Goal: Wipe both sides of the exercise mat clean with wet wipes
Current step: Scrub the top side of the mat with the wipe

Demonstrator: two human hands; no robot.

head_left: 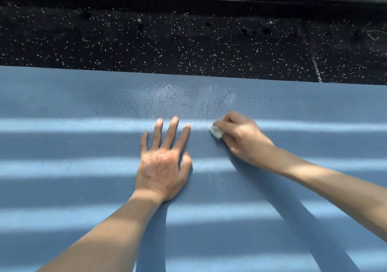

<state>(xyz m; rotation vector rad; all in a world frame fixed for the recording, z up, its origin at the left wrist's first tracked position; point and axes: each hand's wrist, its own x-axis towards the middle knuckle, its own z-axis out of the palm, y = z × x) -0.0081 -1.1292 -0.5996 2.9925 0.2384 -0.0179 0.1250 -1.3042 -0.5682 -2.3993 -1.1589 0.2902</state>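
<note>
Pressing left hand (162,162) flat on blue mat (62,188), fingers spread straight. My right hand (240,137) curls round crumpled white wipe (216,132), wipe touching mat near far edge. Wet sheen just beyond. Speckled black floor (188,45) past far edge.

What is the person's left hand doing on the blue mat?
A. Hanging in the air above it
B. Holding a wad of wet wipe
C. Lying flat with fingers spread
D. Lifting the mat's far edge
C: the left hand lies palm-down on the blue mat with fingers spread, while the right hand grips the white wipe.
</note>
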